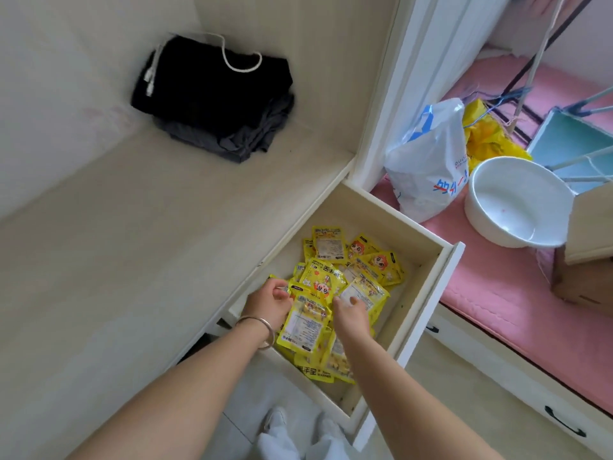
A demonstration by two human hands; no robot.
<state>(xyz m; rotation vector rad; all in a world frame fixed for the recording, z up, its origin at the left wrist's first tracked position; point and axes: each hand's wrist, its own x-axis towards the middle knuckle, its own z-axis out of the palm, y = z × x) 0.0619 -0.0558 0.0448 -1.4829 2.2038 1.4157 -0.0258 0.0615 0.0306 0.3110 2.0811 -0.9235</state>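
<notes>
A pulled-out wooden drawer (428,280) holds a heap of several yellow packets (331,277) with cartoon prints. My left hand (268,302), a silver bangle on its wrist, is in the drawer at the heap's left edge, its fingers curled round the corner of a packet (306,323) that lies on top of the pile. My right hand (351,315) reaches in from the right and pinches the lower edge of another yellow packet (365,292) near the middle of the heap. Most of both palms is hidden.
A pale wooden platform (132,244) runs to the left, with folded black and grey clothes (215,101) in its corner. Right of the drawer, a pink mat (497,293) bears a white basin (517,200), a white plastic bag (428,161), a yellow bag and a cardboard box (587,260).
</notes>
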